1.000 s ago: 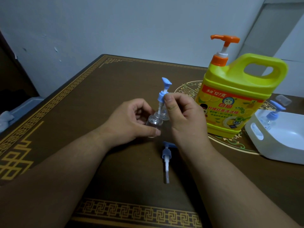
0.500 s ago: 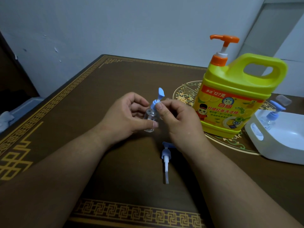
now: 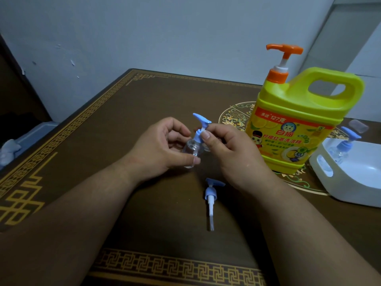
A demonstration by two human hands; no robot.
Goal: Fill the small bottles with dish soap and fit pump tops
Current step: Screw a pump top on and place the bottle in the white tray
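Note:
My left hand [image 3: 162,149] grips a small clear bottle [image 3: 47,150] tilted above the table. My right hand [image 3: 228,149] pinches the collar of a blue pump top [image 3: 201,124] that sits in the bottle's neck, its spout pointing up and left. A second blue pump top [image 3: 210,195] with a white tube lies loose on the table just in front of my hands. A big yellow dish soap jug [image 3: 299,124] with an orange pump stands to the right. Part of another small bottle shows behind my right fingers.
A white tub [image 3: 350,182] at the right edge holds a small bottle with a blue pump [image 3: 343,147]. A clear cap [image 3: 359,125] lies behind the tub. The brown table [image 3: 123,120] with gold trim ends at a wall behind.
The pump top went from raised above the bottle, tube partly out, down into the neck. My right fingers have turned on its collar, so the spout now points up and left.

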